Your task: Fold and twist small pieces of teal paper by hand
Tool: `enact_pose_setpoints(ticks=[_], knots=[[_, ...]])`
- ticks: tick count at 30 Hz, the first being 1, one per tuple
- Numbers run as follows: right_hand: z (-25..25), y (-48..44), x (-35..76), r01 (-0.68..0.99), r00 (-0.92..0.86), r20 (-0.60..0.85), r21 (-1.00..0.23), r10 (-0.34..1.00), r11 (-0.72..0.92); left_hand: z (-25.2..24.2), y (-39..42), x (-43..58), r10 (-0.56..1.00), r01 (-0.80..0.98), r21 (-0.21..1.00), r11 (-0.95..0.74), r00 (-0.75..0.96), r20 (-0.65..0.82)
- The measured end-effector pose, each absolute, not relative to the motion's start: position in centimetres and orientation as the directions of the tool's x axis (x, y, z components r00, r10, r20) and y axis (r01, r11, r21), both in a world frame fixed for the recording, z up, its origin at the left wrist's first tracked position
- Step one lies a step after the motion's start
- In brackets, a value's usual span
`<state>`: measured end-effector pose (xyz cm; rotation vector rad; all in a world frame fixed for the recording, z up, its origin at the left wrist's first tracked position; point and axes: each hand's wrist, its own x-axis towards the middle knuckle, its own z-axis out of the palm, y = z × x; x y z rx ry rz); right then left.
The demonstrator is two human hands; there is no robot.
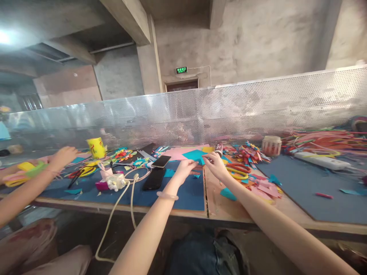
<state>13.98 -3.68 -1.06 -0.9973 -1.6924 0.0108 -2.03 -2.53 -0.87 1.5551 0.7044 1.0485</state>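
Near the middle of the table, my left hand, with a pale bangle at its wrist, has its fingers pinched at a small piece of blue paper. From the other side my right hand pinches the same piece between thumb and fingers. Just behind them a larger blue paper sheet lies over pink paper. A dark bottle stands right behind my right hand. The fingers partly cover the small piece, so its exact shape is hard to make out.
Two phones, a power strip with a plug and its cable are to the left. Paper scraps, a jar and a white power strip lie to the right. A co-worker's hand works at far left. Perforated metal screen behind.
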Motion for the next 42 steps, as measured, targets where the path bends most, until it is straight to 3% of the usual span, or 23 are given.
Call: enact_pose_setpoints(ticks=[9, 14, 17, 22, 27, 33, 35, 36, 39, 42], knots=[[-1.4, -2.5, 14.8, 0.497, -0.145, 0.653, -0.602, 0.743, 0.626, -0.5, -3.0, -1.7, 0.877, 0.06, 0.963, -0.262, 0.431, 0.212], [-1.5, -2.5, 14.9, 0.502, -0.163, 0.657, -0.587, 0.736, 0.635, -0.6, -2.9, -1.7, 0.876, 0.068, 0.963, -0.259, 0.437, 0.205], [-1.5, -2.8, 14.4, 0.593, -0.166, 0.723, -0.47, 0.67, 0.654, -0.8, -2.7, -1.6, 0.872, 0.065, 0.963, -0.262, 0.442, 0.208], [-1.7, -3.0, 13.6, 0.779, -0.245, 0.823, -0.147, 0.512, 0.61, -0.9, -2.6, -1.6, 0.885, 0.06, 0.962, -0.265, 0.411, 0.218], [-2.1, -2.7, 13.7, 0.779, -0.288, 0.839, -0.076, 0.462, 0.623, -0.7, -2.7, -1.7, 0.899, 0.015, 0.964, -0.264, 0.365, 0.241], [-2.3, -3.8, 12.8, 0.854, -0.368, 0.818, 0.11, 0.442, 0.508, -0.7, -2.5, -1.8, 0.906, 0.002, 0.96, -0.281, 0.33, 0.265], [-2.2, -4.2, 12.5, 0.823, -0.354, 0.823, 0.047, 0.445, 0.567, -0.7, -2.5, -1.8, 0.907, -0.007, 0.957, -0.291, 0.317, 0.278], [-2.0, -4.3, 12.5, 0.793, -0.314, 0.827, -0.043, 0.467, 0.608, -0.6, -2.5, -1.9, 0.907, -0.009, 0.956, -0.293, 0.314, 0.281], [-1.4, -4.1, 12.9, 0.591, -0.114, 0.76, -0.466, 0.64, 0.659, -0.5, -2.6, -2.0, 0.902, -0.01, 0.958, -0.287, 0.334, 0.273], [-1.1, -3.6, 13.9, 0.282, -0.046, 0.551, -0.793, 0.833, 0.54, -0.3, -2.9, -1.9, 0.882, 0.007, 0.955, -0.297, 0.385, 0.271]])
